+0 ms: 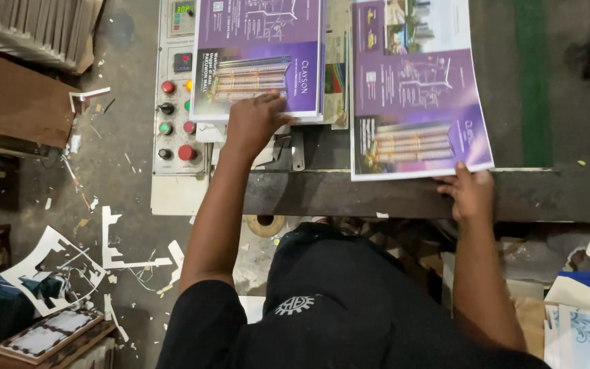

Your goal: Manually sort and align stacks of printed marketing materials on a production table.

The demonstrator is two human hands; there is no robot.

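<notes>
My left hand point(255, 121) rests flat on the near edge of a stack of purple printed sheets point(261, 58) showing tall buildings. My right hand point(471, 193) grips the near right corner of a second purple printed sheet point(414, 92) that lies on the dark machine bed point(377, 195). The two prints sit side by side, apart from each other. My fingers on the left hand are spread over the stack; the right hand's fingers curl on the sheet's edge.
A control panel point(175, 102) with red, green and black buttons stands left of the stack. White paper offcuts point(114, 249) litter the floor at the left. More printed paper point(585, 328) is piled at the lower right. Wooden boards point(15, 96) lie at upper left.
</notes>
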